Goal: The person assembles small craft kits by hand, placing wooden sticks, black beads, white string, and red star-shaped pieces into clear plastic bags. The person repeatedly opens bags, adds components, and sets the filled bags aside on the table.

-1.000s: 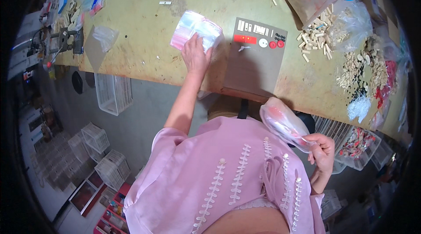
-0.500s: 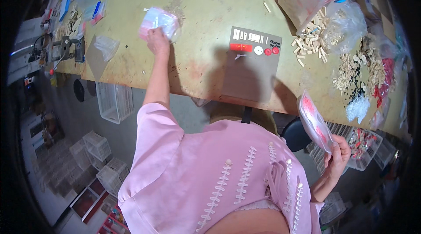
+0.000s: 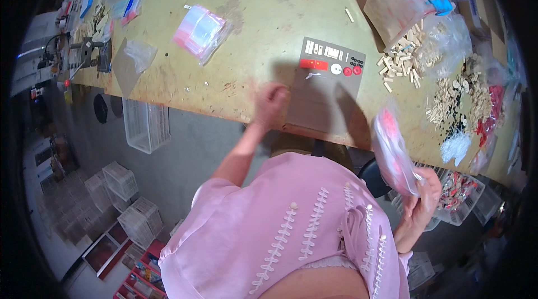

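Note:
My right hand [image 3: 421, 195] grips the lower end of a clear plastic bag [image 3: 393, 159] with pinkish-red contents, beyond the table's front edge at the right. Over the near edge, just left of a grey-brown board [image 3: 318, 97], is my left hand [image 3: 272, 106]. Its fingers look curled but are blurred, and I see nothing in them. The board carries small pale wooden pieces [image 3: 332, 52], a red strip [image 3: 314, 64], a white disc [image 3: 335, 69], red wheels [image 3: 352, 70] and small black rings. A stack of pink-edged plastic bags [image 3: 200, 31] lies farther left on the table.
A large open bag [image 3: 400, 5] has wooden blocks [image 3: 402, 58] spilling out at the right. Nearby lie piles of small wooden parts [image 3: 445, 100] and white bits [image 3: 456, 146]. A thin board [image 3: 125, 69] and clamp-like tool [image 3: 89, 55] sit left. White crates [image 3: 144, 125] stand below.
My left hand has let go of the stack of plastic bags and moved right and nearer, beside the board. The bag in my right hand has shifted slightly left.

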{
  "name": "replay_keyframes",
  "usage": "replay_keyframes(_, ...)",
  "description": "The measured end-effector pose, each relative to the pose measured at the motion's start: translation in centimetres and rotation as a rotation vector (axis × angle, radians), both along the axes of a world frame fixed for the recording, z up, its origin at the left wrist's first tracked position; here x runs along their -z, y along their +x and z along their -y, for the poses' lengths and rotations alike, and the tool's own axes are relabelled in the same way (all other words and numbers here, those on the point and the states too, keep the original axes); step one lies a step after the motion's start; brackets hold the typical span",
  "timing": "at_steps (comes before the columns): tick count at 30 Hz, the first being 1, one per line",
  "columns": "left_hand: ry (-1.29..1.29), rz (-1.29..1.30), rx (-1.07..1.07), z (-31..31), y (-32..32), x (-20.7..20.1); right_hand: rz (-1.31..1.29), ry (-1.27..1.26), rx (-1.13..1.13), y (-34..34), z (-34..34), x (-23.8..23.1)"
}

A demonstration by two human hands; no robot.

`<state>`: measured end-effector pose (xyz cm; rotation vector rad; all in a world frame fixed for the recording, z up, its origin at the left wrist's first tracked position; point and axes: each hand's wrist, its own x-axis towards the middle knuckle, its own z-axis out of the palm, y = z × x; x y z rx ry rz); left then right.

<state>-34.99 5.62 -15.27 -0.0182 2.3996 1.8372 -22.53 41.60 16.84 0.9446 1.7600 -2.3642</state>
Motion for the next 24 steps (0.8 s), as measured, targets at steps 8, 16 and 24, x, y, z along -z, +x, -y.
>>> replay_keyframes(8, 1.498, 0.854, 0.34, -8.2, 5.8, -8.2, 0.118, -0.912, -0.19, -7.4, 7.6, 4.7)
replay_keyframes(16, 0.862, 0.505, -0.273, 7.5, 0.7, -6.2, 0.071, -1.007, -0.419, -9.8, 14.9, 13.8)
replay_keyframes(24, -0.697, -0.105, -0.225, 14.7, -3.0, -1.3, 0.474, -0.312, -0.541, -8.9, 19.7, 31.7)
